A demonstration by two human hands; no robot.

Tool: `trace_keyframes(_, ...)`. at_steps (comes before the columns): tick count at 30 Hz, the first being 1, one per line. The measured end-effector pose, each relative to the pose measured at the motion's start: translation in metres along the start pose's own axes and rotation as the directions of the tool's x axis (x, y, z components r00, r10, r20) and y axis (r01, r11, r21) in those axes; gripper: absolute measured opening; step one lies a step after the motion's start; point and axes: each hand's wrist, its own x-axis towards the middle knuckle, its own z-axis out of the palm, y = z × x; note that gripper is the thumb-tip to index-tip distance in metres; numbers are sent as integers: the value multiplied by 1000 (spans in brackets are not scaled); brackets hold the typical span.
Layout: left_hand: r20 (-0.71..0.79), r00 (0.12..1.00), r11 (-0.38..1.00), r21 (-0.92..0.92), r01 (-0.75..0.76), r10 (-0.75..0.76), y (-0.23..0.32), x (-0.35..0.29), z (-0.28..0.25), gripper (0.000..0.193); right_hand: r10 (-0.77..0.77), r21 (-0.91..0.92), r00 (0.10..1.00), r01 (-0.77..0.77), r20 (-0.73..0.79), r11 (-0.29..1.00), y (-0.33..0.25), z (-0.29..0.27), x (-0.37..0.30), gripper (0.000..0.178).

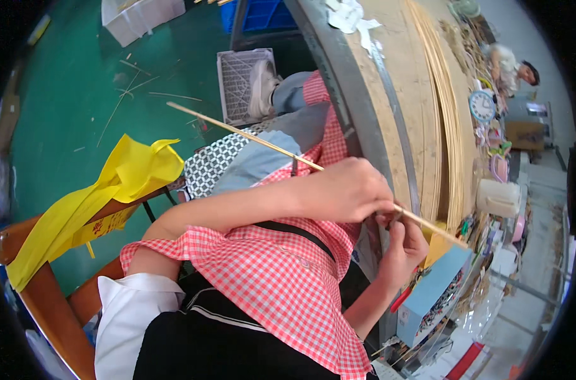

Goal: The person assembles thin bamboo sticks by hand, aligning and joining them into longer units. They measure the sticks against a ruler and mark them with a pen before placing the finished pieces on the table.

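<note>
A long thin wooden strip (237,132), perhaps bamboo, runs slantwise across the view from upper left to lower right. My left hand (354,189) is closed around it, knuckles up, and hides part of its length. Just beyond, my right hand (403,246) is closed with thumb and fingers pinched by the strip, close to the left fingertips. Something small and dark shows between the right fingers, too hidden to name. The strip's right end sticks out past both hands over a light blue box (427,288). Below the hands lies a red-and-white checked apron (269,266).
On the workbench (389,95) lie a bundle of long thin strips (441,114) and a metal ruler (396,120). A blue round clock (482,106) stands farther right. At left, yellow cloth (120,171) hangs over a wooden chair (47,297). A shoe rests on a pale crate (228,95). Another person (506,69) sits far right.
</note>
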Motion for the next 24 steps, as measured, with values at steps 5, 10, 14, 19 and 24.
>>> trace_keyframes(5,64,998,993,119,11,-19,-5,-1,4,17,-57,35,995,60,-85,998,18,-22,11,37)
trace_keyframes(10,86,996,974,227,16,-37,-9,2,-5,20,-134,260,990,143,-53,955,21,-30,31,37)
trace_keyframes(14,2,998,977,206,57,-59,-15,3,-13,20,-103,239,995,100,1,966,12,-25,50,34)
trace_keyframes(19,-92,991,964,240,112,-93,-24,1,-32,11,-80,275,985,36,153,961,3,-2,82,29)
trace_keyframes(24,-160,983,954,270,131,-90,-28,0,-50,9,-19,302,974,-52,227,952,-2,14,104,24)
